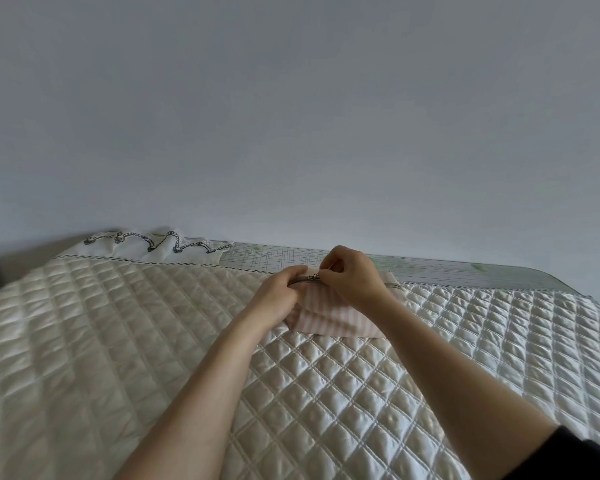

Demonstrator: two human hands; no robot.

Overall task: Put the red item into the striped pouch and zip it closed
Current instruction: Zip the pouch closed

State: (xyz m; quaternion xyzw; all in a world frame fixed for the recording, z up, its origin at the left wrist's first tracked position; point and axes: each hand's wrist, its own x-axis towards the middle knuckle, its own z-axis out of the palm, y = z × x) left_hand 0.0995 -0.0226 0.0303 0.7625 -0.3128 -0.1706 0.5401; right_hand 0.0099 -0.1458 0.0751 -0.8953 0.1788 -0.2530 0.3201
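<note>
While the striped pouch (329,315) lies on the quilted cover (153,341) near its far edge, I see no red item, so I judge it's already inside. My left hand (279,289) is curled around the pouch's left end to brace it; my right hand (352,277) pinches the zipper pull (315,268), fingers closed, with zipper track running toward the left hand. Open quilt all around, wall (291,116) just behind

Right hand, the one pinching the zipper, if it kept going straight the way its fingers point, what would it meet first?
The right hand points leftward along the striped pouch. It would likely meet the left hand gripping the pouch's top edge; they look almost touching, though depth is unclear.
</note>
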